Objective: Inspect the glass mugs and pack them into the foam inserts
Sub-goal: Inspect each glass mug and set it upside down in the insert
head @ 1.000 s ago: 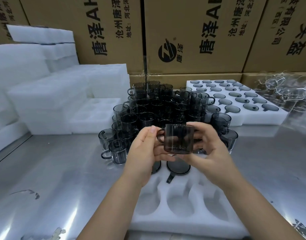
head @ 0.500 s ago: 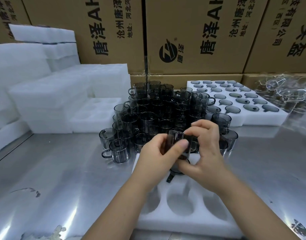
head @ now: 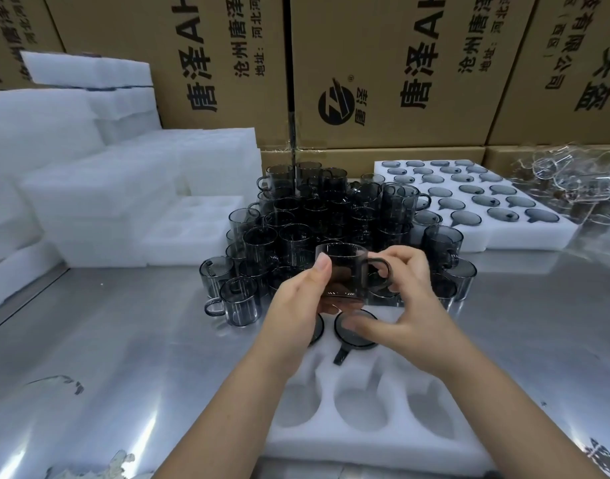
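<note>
Over insert [head: 365, 447]: 1 mug [head: 345, 271], 2 hands [head: 296, 305] [head: 410, 305]; poss. 2 seated mugs [head: 355, 331].

The mug [head: 341, 271] is being turned at the frame's centre. Its handle [head: 380, 271], on the left a second ago, is now pointing right. The left hand [head: 296, 312] is shifting from the handle side to the mug's left wall, with its thumb up by the rim. The right hand [head: 410, 305] is closing its fingers round the handle. The hands are uncovering the mug's front, which was hidden half a second ago.
</note>
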